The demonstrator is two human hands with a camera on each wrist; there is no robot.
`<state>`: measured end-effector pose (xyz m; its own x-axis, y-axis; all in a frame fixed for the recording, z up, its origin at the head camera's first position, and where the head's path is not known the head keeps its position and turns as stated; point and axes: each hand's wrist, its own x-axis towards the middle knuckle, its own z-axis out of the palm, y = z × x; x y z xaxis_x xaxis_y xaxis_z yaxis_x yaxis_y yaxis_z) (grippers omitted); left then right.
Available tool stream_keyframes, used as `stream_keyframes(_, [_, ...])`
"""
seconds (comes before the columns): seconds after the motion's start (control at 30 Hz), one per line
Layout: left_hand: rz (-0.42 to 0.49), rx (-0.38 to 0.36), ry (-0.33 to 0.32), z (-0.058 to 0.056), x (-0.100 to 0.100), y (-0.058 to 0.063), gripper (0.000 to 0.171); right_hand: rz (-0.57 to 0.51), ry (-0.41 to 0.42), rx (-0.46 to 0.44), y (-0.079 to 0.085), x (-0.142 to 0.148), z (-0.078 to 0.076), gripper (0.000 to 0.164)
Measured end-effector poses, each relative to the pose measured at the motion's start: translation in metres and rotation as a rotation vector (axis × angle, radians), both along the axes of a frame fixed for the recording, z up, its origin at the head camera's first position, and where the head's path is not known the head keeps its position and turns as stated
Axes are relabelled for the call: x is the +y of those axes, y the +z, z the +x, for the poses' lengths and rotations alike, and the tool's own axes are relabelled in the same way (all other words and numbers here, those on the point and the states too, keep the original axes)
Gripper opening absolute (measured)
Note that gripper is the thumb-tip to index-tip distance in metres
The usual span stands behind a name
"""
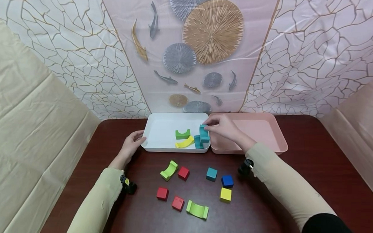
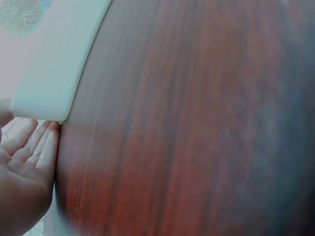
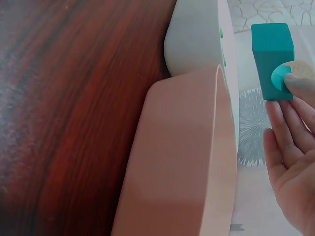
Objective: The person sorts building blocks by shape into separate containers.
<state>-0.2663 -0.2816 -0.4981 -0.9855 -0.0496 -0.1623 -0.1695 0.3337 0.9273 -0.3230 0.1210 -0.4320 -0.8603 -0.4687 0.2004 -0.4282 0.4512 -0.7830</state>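
My right hand (image 1: 224, 127) pinches a teal block with a curved notch (image 3: 272, 59) between thumb and fingertips, over the right end of the white tray (image 1: 159, 132). In the head view the held block overlaps a second teal block (image 1: 198, 142) lower in that tray. Beside them in the tray lie a green arch block (image 1: 182, 134) and a yellow curved block (image 1: 185, 143). At the tray's left end, my left hand (image 1: 130, 145) holds the rim, its thumb at the top edge and its fingers (image 2: 47, 152) along the outer wall.
A pink tray (image 1: 279, 140) adjoins the white one, under my right forearm. Nearer on the dark table (image 1: 247, 218) lie several red cubes (image 1: 162, 194), two light green curved blocks (image 1: 197, 210), a teal cube (image 1: 211, 174), a blue cube (image 1: 227, 181) and a yellow cube (image 1: 225, 195).
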Motion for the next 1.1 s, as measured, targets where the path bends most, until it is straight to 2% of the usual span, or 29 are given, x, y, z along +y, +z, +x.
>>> stream_keyframes(0.23, [0.004, -0.003, 0.008, 0.0, 0.0, 0.0, 0.056, 0.042, -0.064, -0.008, 0.0, -0.002, -0.012, 0.017])
stream_keyframes(0.67, [0.023, -0.011, 0.005, -0.001, -0.001, 0.0, 0.057, 0.067, -0.136, -0.037, 0.0, -0.01, -0.032, 0.022])
stream_keyframes(0.73, [0.024, -0.026, 0.001, 0.0, 0.001, 0.005, 0.057, 0.079, -0.149, -0.041, 0.0, -0.011, -0.033, 0.023])
stream_keyframes(0.8, [0.026, -0.036, -0.004, 0.006, 0.005, 0.016, 0.056, 0.084, -0.16, -0.043, 0.0, -0.013, -0.034, 0.023])
stream_keyframes(0.87, [0.027, -0.043, -0.005, 0.006, 0.006, 0.017, 0.056, 0.088, -0.166, -0.044, -0.002, -0.014, -0.036, 0.023])
stream_keyframes(0.97, [0.029, -0.045, -0.006, 0.011, 0.009, 0.026, 0.055, 0.082, -0.168, -0.052, -0.006, -0.016, -0.038, 0.024])
stream_keyframes(1.03, [0.032, -0.047, -0.005, 0.01, 0.008, 0.025, 0.055, 0.075, -0.172, -0.064, -0.008, -0.016, -0.04, 0.024])
stream_keyframes(1.1, [0.034, -0.049, -0.007, 0.012, 0.01, 0.031, 0.054, 0.069, -0.18, -0.071, -0.01, -0.017, -0.04, 0.024])
